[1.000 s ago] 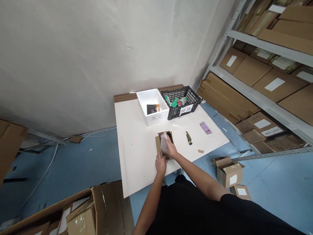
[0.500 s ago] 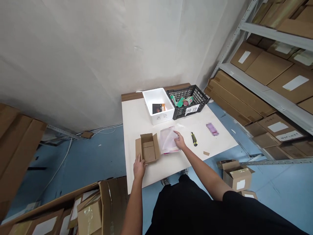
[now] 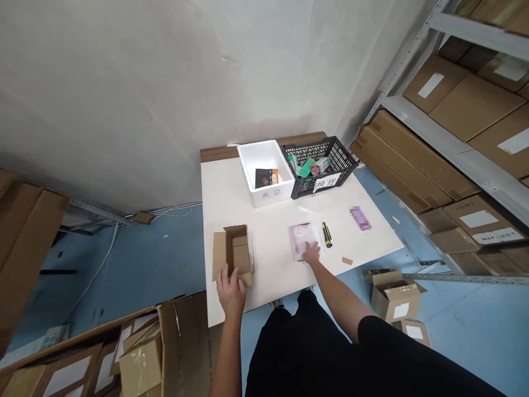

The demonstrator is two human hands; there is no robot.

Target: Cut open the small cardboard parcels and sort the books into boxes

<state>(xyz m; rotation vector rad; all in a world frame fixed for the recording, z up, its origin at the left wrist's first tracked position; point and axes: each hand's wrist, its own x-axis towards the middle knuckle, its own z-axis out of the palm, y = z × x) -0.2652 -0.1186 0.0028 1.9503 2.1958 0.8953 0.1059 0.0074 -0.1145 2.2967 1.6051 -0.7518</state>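
On the left of the white table stands an open cardboard box (image 3: 239, 255) with its flaps out. My left hand (image 3: 231, 289) has its fingers hooked over the box's near edge. A flat, clear-wrapped packet, pale pink and white with a magenta edge (image 3: 298, 236), lies right of the box. Across its lower right part rests my right hand (image 3: 312, 252), fingers extended and touching the wrap. Just right of the packet is a black and yellow utility knife (image 3: 327, 235). Further right lies a purple item (image 3: 360, 218), blurred by pixels.
A white bin (image 3: 264, 197) with a dark booklet and a black crate (image 3: 326, 184) with green packs stand at the table's back. A cardboard scrap (image 3: 347, 261) lies near the front edge. Shelves of boxes (image 3: 475, 105) rise on the right; a large carton (image 3: 185, 342) is at lower left.
The cardboard box has shifted left and turned under my left hand. The packet has moved right towards the utility knife, and my right hand has come down lower on it.
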